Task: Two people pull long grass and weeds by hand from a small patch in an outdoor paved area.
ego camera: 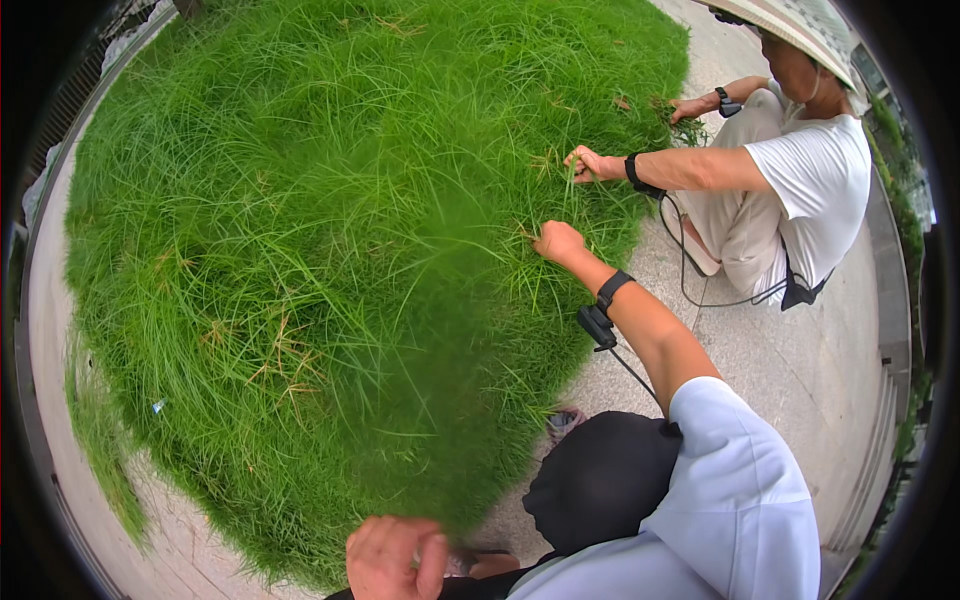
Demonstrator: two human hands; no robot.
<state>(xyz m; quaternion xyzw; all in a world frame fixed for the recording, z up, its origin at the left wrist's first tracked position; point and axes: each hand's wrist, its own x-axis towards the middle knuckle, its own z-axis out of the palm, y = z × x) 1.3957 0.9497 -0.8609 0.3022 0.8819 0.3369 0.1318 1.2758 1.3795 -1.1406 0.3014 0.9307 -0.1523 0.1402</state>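
Note:
A patch of tall green grass (322, 187) fills the ground before me, with long sedge-like blades standing above a shorter lawn. My right hand (561, 241) is closed around some grass stems near the patch's right edge, brownish seed heads (527, 234) showing beside the knuckles. A black wrist strap (615, 289) with a small device and cable sits on that forearm. Low in the picture, my left hand (394, 559) is near my lap, fingers curled. It is slightly blurred, and whether anything lies inside it is hidden.
A co-worker in a sun hat (814, 37) crouches close on my right; one hand (589, 165) grips grass, the other (686, 111) holds a green bunch. Stone paving (750, 360) borders the lawn. Loose grass (101, 442) lies at left, near a small scrap of litter (158, 406).

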